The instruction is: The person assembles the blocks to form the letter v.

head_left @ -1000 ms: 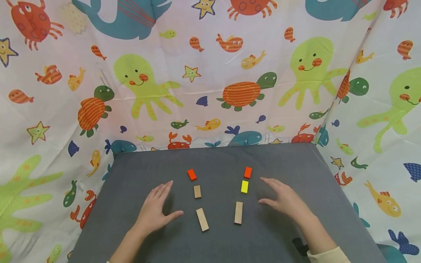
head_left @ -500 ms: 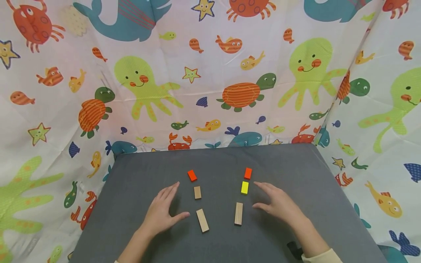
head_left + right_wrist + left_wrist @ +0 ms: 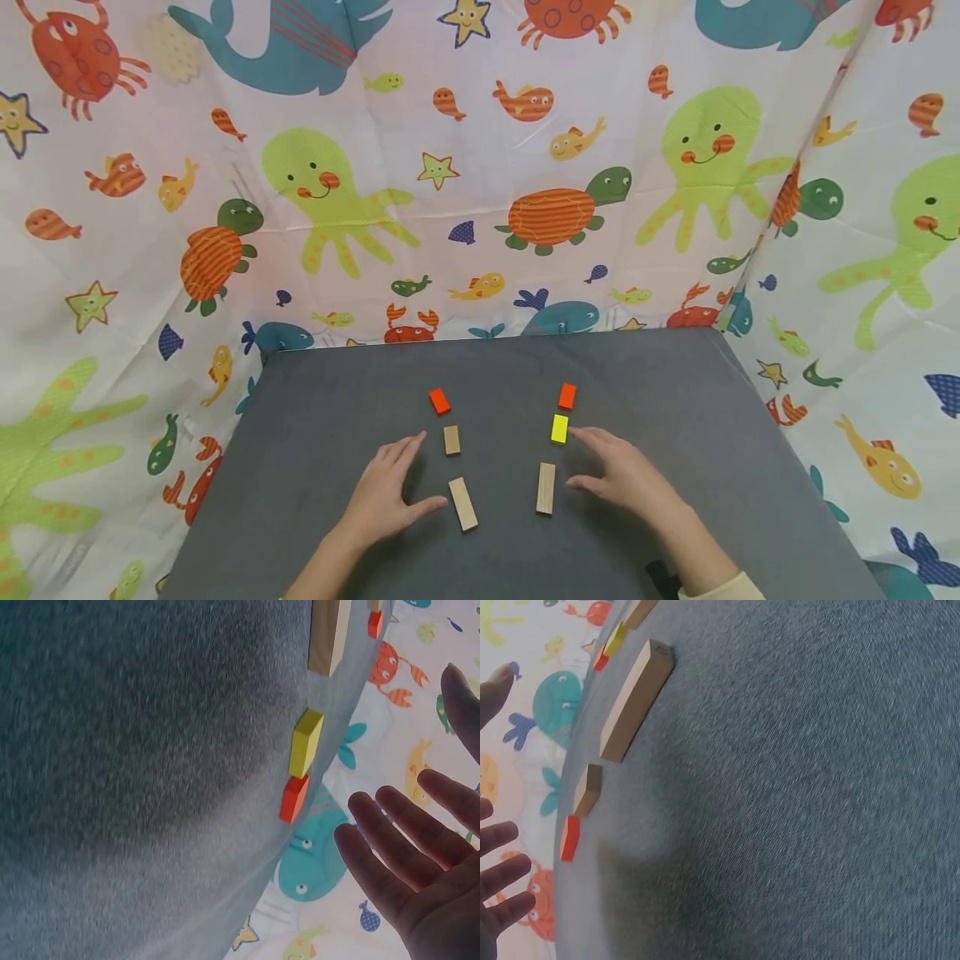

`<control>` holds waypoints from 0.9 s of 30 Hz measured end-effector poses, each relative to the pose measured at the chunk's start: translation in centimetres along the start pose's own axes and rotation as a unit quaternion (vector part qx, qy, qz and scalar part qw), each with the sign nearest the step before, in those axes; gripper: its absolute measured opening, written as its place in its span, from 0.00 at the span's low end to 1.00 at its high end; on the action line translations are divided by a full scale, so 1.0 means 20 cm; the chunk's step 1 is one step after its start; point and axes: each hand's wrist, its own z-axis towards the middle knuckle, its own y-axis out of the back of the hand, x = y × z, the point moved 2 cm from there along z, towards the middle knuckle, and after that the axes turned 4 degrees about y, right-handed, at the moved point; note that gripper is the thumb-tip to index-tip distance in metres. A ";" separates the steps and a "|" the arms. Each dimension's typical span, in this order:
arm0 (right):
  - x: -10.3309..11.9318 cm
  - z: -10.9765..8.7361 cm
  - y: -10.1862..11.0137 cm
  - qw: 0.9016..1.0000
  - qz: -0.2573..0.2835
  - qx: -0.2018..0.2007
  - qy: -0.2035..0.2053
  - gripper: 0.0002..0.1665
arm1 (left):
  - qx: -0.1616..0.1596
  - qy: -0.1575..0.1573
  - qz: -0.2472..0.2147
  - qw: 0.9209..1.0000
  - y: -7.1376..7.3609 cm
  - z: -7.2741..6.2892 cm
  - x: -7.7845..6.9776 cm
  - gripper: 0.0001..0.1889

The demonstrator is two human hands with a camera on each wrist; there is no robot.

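Observation:
Two loose columns of wooden blocks lie on the grey table. The left column has an orange-red block (image 3: pixel 439 402), a short plain wood block (image 3: pixel 452 440) and a long plain wood block (image 3: pixel 463 504). In the right column are another orange-red block (image 3: pixel 567 397), a yellow block (image 3: pixel 559 429) and a second long wood block (image 3: pixel 546 489). My left hand (image 3: pixel 386 492) hovers just left of its column, thumb tip near the long block, fingers spread and holding nothing. Just right of the other column my right hand (image 3: pixel 626 475) is also spread and holds nothing, fingertips near the yellow block.
The grey cloth-covered table (image 3: pixel 345 383) ends at a white curtain (image 3: pixel 465 200) printed with sea animals, which stands behind it and along both sides. A black strap-like object (image 3: pixel 662 577) shows beside my right wrist near the cream sleeve (image 3: pixel 723 588).
Both hands have moved inward, toward the two columns of blocks, and slightly nearer the front of the table. The blocks lie where they were.

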 end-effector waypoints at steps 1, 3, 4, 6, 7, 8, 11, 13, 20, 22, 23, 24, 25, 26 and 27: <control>0.01 0.00 -0.01 1.000 0.004 0.002 0.000 0.48 | 0.006 0.001 -0.004 1.000 -0.01 0.00 0.00 0.54; 0.02 0.01 -0.02 1.000 0.007 0.006 0.002 0.48 | 0.018 0.002 -0.015 1.000 -0.02 -0.01 -0.01 0.53; 0.03 0.01 -0.03 1.000 0.008 0.008 0.004 0.48 | 0.023 0.001 -0.020 1.000 -0.03 -0.01 -0.02 0.53; 0.04 0.01 -0.05 1.000 0.009 0.013 0.004 0.48 | 0.029 -0.006 -0.030 0.999 -0.06 -0.02 -0.02 0.53; 0.04 0.01 -0.06 1.000 0.011 0.015 0.004 0.48 | 0.029 -0.011 -0.035 0.999 -0.07 -0.02 -0.03 0.53; 0.05 0.01 -0.07 1.000 0.013 0.017 0.003 0.48 | 0.029 -0.016 -0.039 0.999 -0.08 -0.03 -0.03 0.53; 0.05 0.01 -0.10 1.000 0.015 0.023 -0.001 0.48 | 0.031 -0.032 -0.041 0.998 -0.12 -0.03 -0.04 0.52; 0.05 0.00 -0.11 1.000 0.017 0.024 -0.001 0.48 | 0.038 -0.036 -0.039 0.998 -0.14 -0.03 -0.06 0.52; 0.07 -0.01 -0.15 0.999 0.011 0.022 0.033 0.47 | 0.068 -0.032 -0.032 0.997 -0.20 -0.01 -0.09 0.51; 0.07 -0.01 -0.16 0.999 0.006 0.019 0.047 0.48 | 0.068 -0.032 -0.035 0.997 -0.21 -0.01 -0.09 0.51; 0.08 -0.01 -0.17 0.998 0.004 0.016 0.053 0.48 | 0.067 -0.034 -0.036 0.997 -0.21 -0.01 -0.10 0.50; 0.08 -0.01 -0.17 0.998 0.002 0.013 0.057 0.48 | 0.066 -0.035 -0.035 0.997 -0.22 -0.02 -0.10 0.50; 0.08 -0.01 -0.18 0.998 0.001 0.010 0.060 0.48 | 0.068 -0.035 -0.035 0.996 -0.22 -0.02 -0.10 0.50; 0.09 -0.01 -0.18 0.998 0.001 0.007 0.061 0.48 | 0.073 -0.032 -0.034 0.996 -0.23 -0.02 -0.10 0.50; 0.09 -0.01 -0.19 0.998 0.001 0.005 0.062 0.48 | 0.078 -0.029 -0.033 0.996 -0.24 -0.02 -0.10 0.49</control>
